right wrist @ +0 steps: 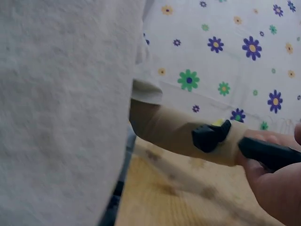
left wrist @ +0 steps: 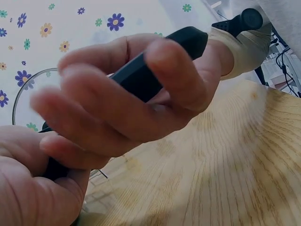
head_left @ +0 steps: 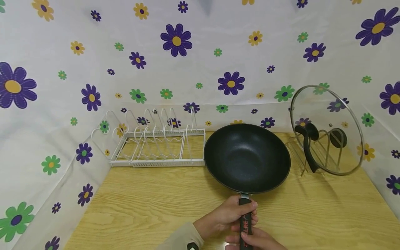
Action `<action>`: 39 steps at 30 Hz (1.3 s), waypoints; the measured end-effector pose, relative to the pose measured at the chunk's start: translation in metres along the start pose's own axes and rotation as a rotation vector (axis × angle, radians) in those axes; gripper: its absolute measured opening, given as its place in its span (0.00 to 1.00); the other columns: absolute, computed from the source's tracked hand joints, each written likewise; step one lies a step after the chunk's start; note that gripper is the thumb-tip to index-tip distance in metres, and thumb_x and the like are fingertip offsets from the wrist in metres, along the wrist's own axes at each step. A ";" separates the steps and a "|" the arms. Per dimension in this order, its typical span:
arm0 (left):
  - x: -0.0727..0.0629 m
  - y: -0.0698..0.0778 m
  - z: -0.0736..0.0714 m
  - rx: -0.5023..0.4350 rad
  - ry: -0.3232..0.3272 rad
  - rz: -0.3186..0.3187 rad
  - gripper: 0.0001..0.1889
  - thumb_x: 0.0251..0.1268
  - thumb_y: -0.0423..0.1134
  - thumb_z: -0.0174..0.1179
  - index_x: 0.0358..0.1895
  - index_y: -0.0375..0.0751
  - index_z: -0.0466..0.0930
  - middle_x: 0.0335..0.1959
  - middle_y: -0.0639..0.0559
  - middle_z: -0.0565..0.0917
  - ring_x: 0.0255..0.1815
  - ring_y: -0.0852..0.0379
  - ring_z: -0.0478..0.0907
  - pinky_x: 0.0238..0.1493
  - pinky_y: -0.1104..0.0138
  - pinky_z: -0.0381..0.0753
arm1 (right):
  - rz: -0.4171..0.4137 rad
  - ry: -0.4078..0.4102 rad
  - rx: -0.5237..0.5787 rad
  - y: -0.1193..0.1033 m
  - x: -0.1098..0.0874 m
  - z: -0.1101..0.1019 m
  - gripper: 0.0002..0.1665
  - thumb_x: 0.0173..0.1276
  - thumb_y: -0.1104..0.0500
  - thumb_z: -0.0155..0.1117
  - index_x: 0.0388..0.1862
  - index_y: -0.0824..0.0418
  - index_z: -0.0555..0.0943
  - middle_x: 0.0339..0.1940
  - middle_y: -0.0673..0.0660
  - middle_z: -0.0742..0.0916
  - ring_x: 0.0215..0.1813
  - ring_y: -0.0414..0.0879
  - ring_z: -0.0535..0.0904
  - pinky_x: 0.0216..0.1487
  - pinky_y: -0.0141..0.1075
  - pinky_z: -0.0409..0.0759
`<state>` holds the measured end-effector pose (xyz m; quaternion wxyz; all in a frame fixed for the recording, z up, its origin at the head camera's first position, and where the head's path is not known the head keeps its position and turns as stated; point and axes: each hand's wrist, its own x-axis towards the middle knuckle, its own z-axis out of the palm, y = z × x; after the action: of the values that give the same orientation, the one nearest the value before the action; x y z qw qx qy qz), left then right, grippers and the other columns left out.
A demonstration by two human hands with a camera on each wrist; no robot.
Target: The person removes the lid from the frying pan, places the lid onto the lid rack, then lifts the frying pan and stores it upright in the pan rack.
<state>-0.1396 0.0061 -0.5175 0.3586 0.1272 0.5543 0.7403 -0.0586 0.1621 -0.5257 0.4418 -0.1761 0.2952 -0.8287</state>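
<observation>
Left hand (head_left: 223, 215) and right hand (head_left: 260, 239) are both curled round the handle (head_left: 245, 224) of the black pan (head_left: 247, 159), so 1 grip is set near the bowl, the other (looser-looking) nearer the end. Over the table (head_left: 150, 194) the pan is held, its inside tilted towards the person, between the white rack (head_left: 168, 162) and the glass lid (head_left: 328, 128) propped in a wire stand (head_left: 302, 171). Weight is best borne by both hands, twisting avoided, and the rim kept off rack and lid.
</observation>
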 end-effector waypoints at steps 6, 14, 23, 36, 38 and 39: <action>0.001 0.000 0.000 -0.034 -0.006 -0.009 0.09 0.76 0.37 0.59 0.45 0.33 0.77 0.31 0.52 0.83 0.30 0.62 0.85 0.38 0.72 0.85 | -0.066 -0.006 0.097 0.010 0.006 0.001 0.15 0.85 0.53 0.47 0.64 0.49 0.74 0.52 0.44 0.84 0.53 0.37 0.82 0.58 0.32 0.77; 0.000 0.000 0.000 -0.045 -0.026 -0.005 0.07 0.77 0.37 0.58 0.41 0.36 0.77 0.31 0.52 0.82 0.31 0.62 0.85 0.37 0.72 0.85 | -0.081 0.071 0.159 0.016 0.015 0.009 0.11 0.79 0.44 0.56 0.48 0.49 0.73 0.31 0.42 0.74 0.30 0.36 0.59 0.37 0.31 0.53; 0.000 0.002 0.000 -0.064 -0.038 -0.013 0.07 0.78 0.37 0.57 0.42 0.35 0.75 0.33 0.52 0.81 0.31 0.62 0.84 0.39 0.72 0.85 | -0.039 0.312 0.061 0.013 0.022 0.021 0.17 0.78 0.43 0.60 0.33 0.47 0.68 0.22 0.41 0.71 0.23 0.34 0.59 0.30 0.28 0.57; 0.001 0.001 -0.004 -0.026 -0.046 -0.021 0.04 0.77 0.35 0.58 0.42 0.38 0.76 0.33 0.50 0.83 0.33 0.60 0.85 0.40 0.70 0.85 | 0.020 0.569 -0.105 0.012 0.028 0.023 0.22 0.80 0.45 0.55 0.24 0.49 0.67 0.17 0.41 0.67 0.20 0.32 0.58 0.26 0.26 0.58; 0.000 0.002 -0.004 -0.014 -0.040 -0.025 0.04 0.76 0.35 0.59 0.42 0.39 0.76 0.33 0.50 0.84 0.33 0.60 0.85 0.39 0.70 0.85 | 0.022 0.594 -0.116 0.012 0.028 0.023 0.21 0.80 0.46 0.54 0.24 0.49 0.68 0.17 0.41 0.67 0.20 0.32 0.58 0.26 0.25 0.59; 0.000 0.002 -0.004 -0.007 -0.036 -0.023 0.04 0.76 0.35 0.59 0.42 0.38 0.76 0.33 0.49 0.84 0.32 0.60 0.85 0.39 0.70 0.85 | 0.022 0.604 -0.121 0.012 0.028 0.023 0.21 0.80 0.47 0.53 0.24 0.49 0.68 0.17 0.41 0.67 0.20 0.32 0.58 0.26 0.25 0.59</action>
<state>-0.1426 0.0029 -0.5172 0.3775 0.1327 0.5466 0.7356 -0.0537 0.1259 -0.5149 0.3318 0.0555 0.4638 -0.8196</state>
